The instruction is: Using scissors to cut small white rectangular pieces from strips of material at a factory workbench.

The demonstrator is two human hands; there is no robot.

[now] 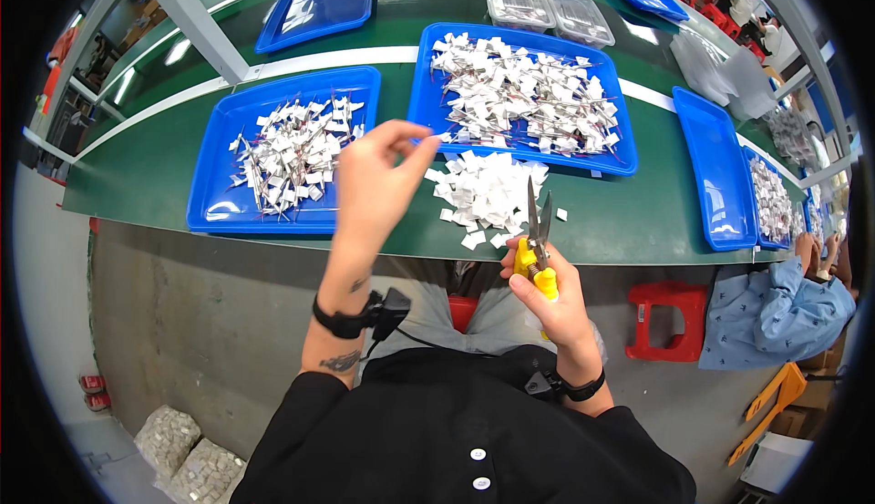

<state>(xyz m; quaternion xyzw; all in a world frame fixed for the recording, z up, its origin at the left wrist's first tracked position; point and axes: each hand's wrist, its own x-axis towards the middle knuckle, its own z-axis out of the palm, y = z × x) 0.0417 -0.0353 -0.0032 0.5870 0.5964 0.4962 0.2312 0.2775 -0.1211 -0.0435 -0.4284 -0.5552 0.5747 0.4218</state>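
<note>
My right hand (561,299) grips yellow-handled snips (539,240), their pointed blades parted and aimed away from me. Just beyond the blades lies a loose heap of small white square pieces (488,190) on the green table. My left hand (383,176) is closed in a pinch at the near left corner of the larger blue tray (421,94); a tiny white bit shows at the fingertips, too small to name. That tray holds a pile of thin wire-like parts with white tags (519,94). More tagged parts (301,153) lie in the blue tray (211,171) at left.
Farther back are a blue tray (319,7) and clear plastic boxes (519,3). At right stand another blue tray (715,171), clear bags (706,66) and a red stool (665,322), beside a person in a blue garment (775,308). Filled bags (169,440) rest on the floor.
</note>
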